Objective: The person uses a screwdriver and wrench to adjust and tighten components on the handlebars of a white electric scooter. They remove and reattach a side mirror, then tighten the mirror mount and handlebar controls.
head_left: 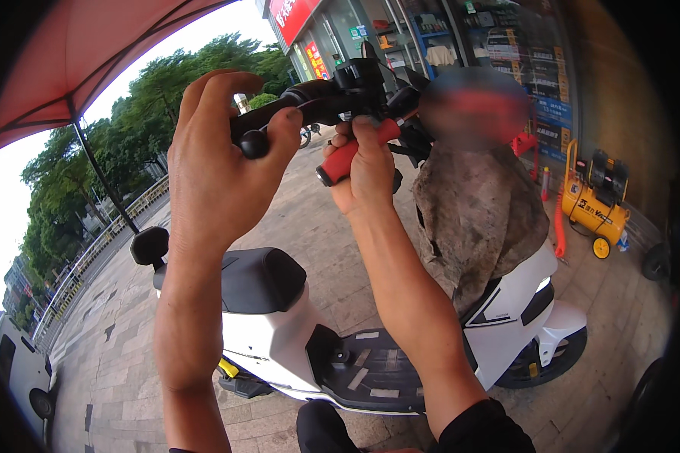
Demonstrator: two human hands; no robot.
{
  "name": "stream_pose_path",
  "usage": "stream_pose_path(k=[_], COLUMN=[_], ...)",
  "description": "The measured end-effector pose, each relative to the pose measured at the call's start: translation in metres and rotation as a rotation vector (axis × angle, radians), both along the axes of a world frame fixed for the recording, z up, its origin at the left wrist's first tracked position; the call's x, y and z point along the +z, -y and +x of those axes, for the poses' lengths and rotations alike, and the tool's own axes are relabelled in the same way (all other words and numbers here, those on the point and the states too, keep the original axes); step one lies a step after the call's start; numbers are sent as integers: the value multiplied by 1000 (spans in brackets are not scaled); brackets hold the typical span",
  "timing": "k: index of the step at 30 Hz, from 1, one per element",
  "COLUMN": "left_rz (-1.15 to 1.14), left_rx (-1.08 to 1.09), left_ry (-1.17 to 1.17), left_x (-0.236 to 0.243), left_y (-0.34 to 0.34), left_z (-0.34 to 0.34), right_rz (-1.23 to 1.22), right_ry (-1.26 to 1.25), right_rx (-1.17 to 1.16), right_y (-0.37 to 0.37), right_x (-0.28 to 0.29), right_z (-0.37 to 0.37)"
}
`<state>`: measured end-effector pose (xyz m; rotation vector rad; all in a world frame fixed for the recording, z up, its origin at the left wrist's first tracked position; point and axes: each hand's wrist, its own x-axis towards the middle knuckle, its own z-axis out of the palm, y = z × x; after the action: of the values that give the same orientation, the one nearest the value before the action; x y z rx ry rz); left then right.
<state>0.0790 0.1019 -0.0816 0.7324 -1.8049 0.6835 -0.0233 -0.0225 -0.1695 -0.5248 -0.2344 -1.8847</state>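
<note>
My left hand (223, 166) is curled around the end of a black brake lever (254, 144) with a ball tip, its thumb against the lever and its fingers arched above. A black handlebar control cluster (357, 78) sits just beyond. My right hand (366, 162) is closed around a red-handled screwdriver (341, 162) with a black butt end. Its shaft points up and right at the handlebar's middle; its tip I cannot make out. Both belong to a white scooter (276, 343) with a black seat (261, 279), standing across in front of me.
A stained grey-brown cloth (480, 204) drapes the scooter's front, with a blurred patch above it. A yellow air compressor (597, 208) with a red hose stands on the paving at right. Shop shelves with boxes (545, 83) stand behind. A red canopy (75, 60) hangs at upper left.
</note>
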Motion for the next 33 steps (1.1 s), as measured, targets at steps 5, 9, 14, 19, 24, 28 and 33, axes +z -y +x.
stream_pose_path(k=[5, 9, 14, 19, 24, 28, 33], left_rz=[-5, 4, 34, 25, 20, 17, 9], left_rx=[50, 32, 15, 55, 68, 65, 76], left_ry=[6, -1, -20, -3, 16, 15, 9], left_x=[0, 0, 0, 1, 2, 2, 0], left_y=[-1, -2, -2, -4, -4, -3, -3], left_z=[0, -1, -1, 0, 1, 1, 1], right_rz=[-73, -76, -82, -66, -33, 115, 21], right_ry=[-19, -1, -6, -27, -247, -610, -750], right_rx=[84, 99, 83, 130, 23, 118, -223], right_y=[2, 3, 2, 0, -36, -88, -102], right_x=[-2, -2, 0, 0, -66, -172, -222], right_z=[0, 2, 7, 6, 1, 5, -5])
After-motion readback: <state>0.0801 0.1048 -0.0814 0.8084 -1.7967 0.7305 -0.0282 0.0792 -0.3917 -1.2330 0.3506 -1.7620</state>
